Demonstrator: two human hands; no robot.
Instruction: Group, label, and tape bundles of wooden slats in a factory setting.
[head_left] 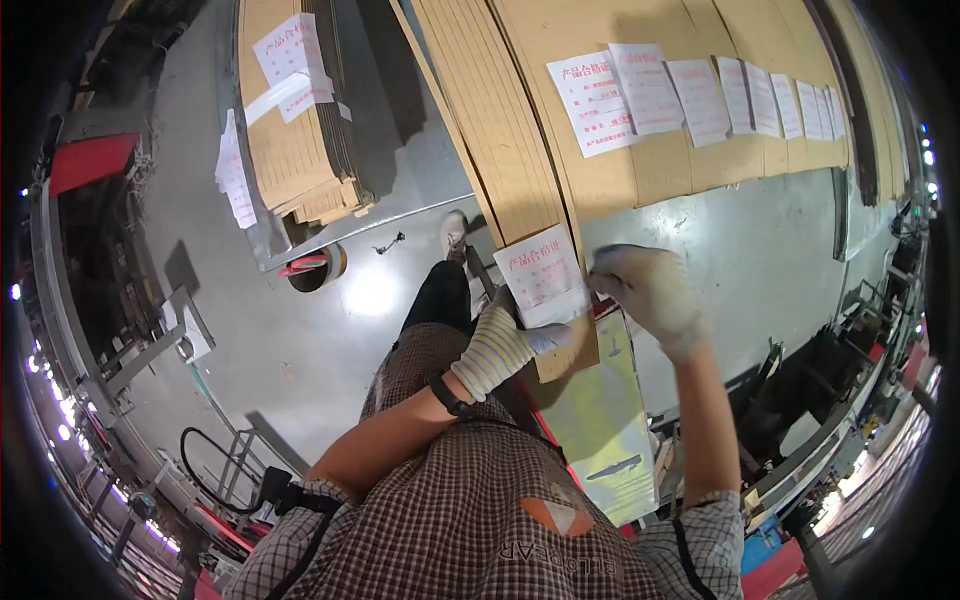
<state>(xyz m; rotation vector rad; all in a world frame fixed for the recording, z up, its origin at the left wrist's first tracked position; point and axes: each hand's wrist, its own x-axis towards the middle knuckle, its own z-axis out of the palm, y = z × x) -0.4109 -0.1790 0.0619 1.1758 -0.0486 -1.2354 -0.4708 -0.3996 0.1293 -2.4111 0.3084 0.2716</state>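
Note:
A white paper label with red print (540,268) lies on the near end of a long strip of folded brown cardboard (560,358). My left hand (497,345), in a striped knit glove, grips the cardboard's left edge, its thumb lying over the label's lower part. On the other side, my right hand (650,290), in a pale glove with dark fingertips, is at the cardboard's right edge with its fingers curled together. Whatever those fingers pinch is hidden.
Large cardboard stacks (700,170) with a row of similar labels extend beyond my hands. At the left, another labelled cardboard stack (290,150) rests on a grey surface. A round container (318,268) stands below it. A worn yellow-green panel (600,430) lies beneath my right arm.

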